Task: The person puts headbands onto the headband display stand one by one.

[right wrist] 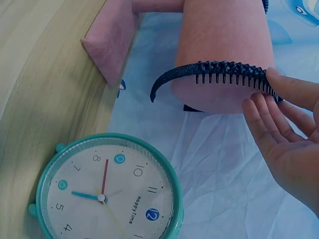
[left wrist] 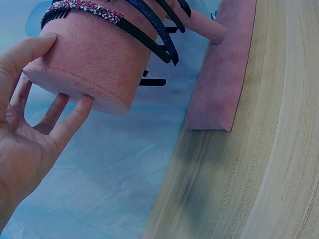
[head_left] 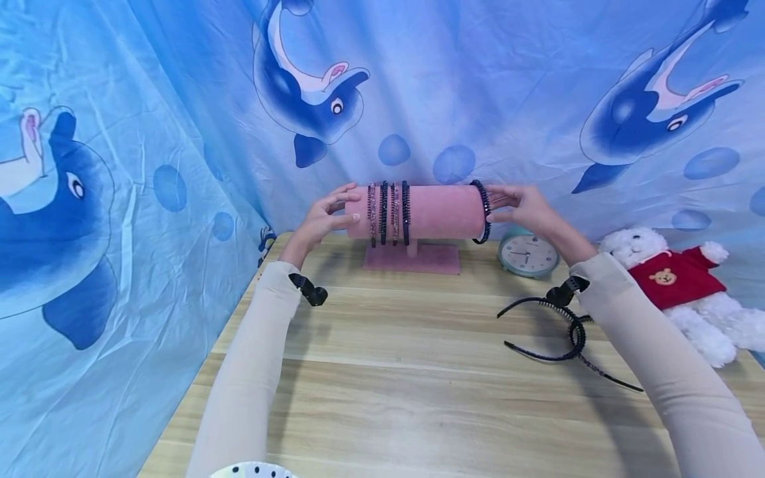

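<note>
One black headband pinched within right grip; left grip clasps pink roll.

Pink stand, dark headband, dolphin-patterned blue curtain

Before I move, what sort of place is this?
Perhaps a child's room or a home corner dressed like one: dolphin-print cloth hangs behind the pink headband stand, and a white teddy bear in red is nearby.
</note>
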Available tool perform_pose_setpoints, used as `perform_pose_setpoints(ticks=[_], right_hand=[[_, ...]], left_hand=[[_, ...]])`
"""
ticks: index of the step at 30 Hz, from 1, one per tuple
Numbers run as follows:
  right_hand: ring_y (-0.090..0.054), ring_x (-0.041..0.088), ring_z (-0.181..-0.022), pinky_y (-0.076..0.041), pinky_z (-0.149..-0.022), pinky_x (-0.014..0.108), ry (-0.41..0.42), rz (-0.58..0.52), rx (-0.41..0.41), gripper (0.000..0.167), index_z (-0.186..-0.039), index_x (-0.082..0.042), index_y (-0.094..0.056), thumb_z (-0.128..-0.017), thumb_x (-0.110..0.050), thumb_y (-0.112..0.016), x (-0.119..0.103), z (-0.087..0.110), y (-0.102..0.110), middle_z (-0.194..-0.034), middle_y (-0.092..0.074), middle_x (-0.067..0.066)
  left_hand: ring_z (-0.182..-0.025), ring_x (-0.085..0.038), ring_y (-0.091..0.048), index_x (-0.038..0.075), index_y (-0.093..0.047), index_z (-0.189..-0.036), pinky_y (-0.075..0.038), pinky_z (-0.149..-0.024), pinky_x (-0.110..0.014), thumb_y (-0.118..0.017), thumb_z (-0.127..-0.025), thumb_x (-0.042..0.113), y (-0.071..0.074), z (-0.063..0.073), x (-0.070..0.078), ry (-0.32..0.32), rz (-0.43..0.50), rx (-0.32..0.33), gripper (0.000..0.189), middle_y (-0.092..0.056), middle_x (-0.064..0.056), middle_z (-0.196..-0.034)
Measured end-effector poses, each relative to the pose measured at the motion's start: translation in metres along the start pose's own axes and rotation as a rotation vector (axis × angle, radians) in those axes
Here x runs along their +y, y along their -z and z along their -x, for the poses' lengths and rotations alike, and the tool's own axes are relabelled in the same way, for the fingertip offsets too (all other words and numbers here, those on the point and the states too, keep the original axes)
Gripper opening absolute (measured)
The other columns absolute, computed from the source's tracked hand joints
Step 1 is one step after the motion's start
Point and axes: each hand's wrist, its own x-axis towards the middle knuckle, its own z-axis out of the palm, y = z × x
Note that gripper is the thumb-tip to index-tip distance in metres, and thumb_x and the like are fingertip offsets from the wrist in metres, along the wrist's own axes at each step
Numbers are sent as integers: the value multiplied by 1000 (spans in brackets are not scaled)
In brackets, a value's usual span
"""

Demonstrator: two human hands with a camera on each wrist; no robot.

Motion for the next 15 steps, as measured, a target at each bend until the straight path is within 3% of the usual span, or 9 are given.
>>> perform_pose_setpoints(ticks=[7, 15], right_hand=[[-59, 37, -125, -56, -83, 10, 90, 107, -26, 74, -154, -9, -44, -88, 3, -75, 4, -1, 1, -138, -60, 25], [-68, 26, -104, -58, -79, 13, 131, 156, -26, 79, -154, -6, -43, -84, 4, -79, 3, -3, -2, -129, -63, 26]], left_hand=[[-147, -30, -41, 3, -61, -136, -54, -108, -38, -75, -90, 4, 0, 1, 1, -2, 8, -1, 48, -34, 5, -166], [-147, -30, -40, 3, -61, -136, -53, -108, -38, -75, -90, 4, 0, 1, 2, 6, 10, -4, 48, -33, 6, -166]])
